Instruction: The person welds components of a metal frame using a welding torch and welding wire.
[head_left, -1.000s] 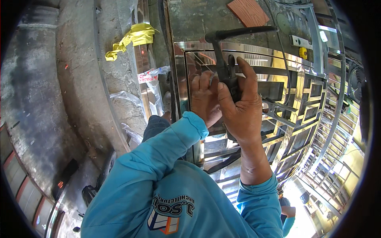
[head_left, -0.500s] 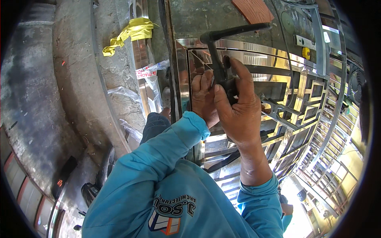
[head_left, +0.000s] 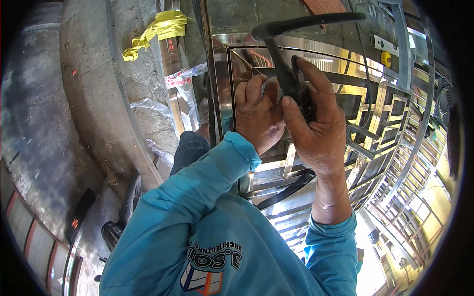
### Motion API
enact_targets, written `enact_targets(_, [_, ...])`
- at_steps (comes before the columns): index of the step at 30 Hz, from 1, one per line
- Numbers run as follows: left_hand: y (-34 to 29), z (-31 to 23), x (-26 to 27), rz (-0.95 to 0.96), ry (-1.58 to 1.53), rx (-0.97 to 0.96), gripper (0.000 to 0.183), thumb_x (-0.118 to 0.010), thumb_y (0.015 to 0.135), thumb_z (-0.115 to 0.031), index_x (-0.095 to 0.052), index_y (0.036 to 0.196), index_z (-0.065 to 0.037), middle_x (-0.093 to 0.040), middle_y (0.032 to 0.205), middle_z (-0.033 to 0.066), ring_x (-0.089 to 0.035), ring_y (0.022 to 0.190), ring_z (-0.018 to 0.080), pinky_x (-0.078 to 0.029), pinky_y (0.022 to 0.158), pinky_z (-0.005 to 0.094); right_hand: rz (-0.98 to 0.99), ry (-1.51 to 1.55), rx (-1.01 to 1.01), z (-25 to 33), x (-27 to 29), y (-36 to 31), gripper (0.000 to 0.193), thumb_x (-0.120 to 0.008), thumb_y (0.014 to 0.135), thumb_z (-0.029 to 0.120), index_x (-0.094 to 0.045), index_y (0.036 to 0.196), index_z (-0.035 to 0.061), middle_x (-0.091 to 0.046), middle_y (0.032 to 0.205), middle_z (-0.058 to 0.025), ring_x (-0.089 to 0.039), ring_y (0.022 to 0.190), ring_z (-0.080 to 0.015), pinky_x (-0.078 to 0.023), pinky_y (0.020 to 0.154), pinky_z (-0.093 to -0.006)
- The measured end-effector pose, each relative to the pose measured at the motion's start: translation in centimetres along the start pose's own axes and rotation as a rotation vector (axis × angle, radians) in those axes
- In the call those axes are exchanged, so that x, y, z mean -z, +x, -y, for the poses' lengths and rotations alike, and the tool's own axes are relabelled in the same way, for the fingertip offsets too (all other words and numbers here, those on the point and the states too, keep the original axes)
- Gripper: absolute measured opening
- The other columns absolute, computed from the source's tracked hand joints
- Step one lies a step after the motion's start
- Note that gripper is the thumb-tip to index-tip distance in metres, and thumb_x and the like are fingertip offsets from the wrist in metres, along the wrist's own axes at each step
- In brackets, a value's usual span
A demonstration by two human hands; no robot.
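My right hand (head_left: 318,130) is wrapped round a black torch-like tool (head_left: 281,61), its thumb and index finger pressed on the handle. From the tool's far end, a thick black arm or hose bends sharply to the right. Just left of it, my left hand (head_left: 259,111) is closed with curled fingers against the corner of a shiny metal frame (head_left: 225,74). What those fingers hold, if anything, is hidden. The tool's near end is also covered by my right hand. Right of my wrist, a metal clamp (head_left: 360,143) sits on the polished grille (head_left: 377,116).
Yellow cloth (head_left: 170,25) wraps a metal bar at left, with torn clear plastic (head_left: 150,104) near it. A reddish board (head_left: 323,6), a spirit level (head_left: 385,44) and a yellow tape measure (head_left: 386,59) lie at the far right. A black strap (head_left: 286,191) crosses the grille.
My right hand and the tool have shifted right, and the tool's bent arm reaches farther right. My left hand has moved slightly right, staying closed. The view has shifted a little.
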State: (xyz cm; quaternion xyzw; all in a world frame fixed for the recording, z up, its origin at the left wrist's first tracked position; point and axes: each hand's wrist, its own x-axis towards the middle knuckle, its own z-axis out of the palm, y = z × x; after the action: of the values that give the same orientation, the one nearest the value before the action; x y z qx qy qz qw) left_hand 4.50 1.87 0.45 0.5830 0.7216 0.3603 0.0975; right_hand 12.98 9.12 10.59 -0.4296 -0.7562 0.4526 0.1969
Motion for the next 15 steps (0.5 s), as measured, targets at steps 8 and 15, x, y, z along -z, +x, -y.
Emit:
enact_targets(8, [0.03, -0.17, -0.45, -0.124, -0.021, -0.008, 0.038, -0.071, 0.071, -0.023, -0.067, 0.108, -0.013, -0.057, 0.113, 0.0103, -0.045, 0.119, 0.0325, -0.034, 0.096, 0.0519, 0.036, -0.042, 0.038, -0.73, -0.49, 0.10, 0.053, -0.069, 0.089, 0.002, -0.056, 0.140, 0.0102, -0.068, 0.125, -0.0171, -0.070, 0.109, -0.0282, -0.056, 0.090, -0.0359])
enact_targets(15, [0.33, -0.37, -0.33, -0.145, -0.072, 0.019, 0.036, -0.072, 0.073, -0.024, -0.068, 0.108, -0.014, -0.057, 0.113, 0.0069, -0.045, 0.117, 0.0308, -0.035, 0.098, 0.0515, 0.011, -0.061, 0.083, -0.94, -0.40, 0.10, 0.052, -0.067, 0.093, 0.003, -0.052, 0.143, 0.0090, -0.073, 0.114, -0.0124, -0.071, 0.099, -0.0155, -0.057, 0.084, -0.0295])
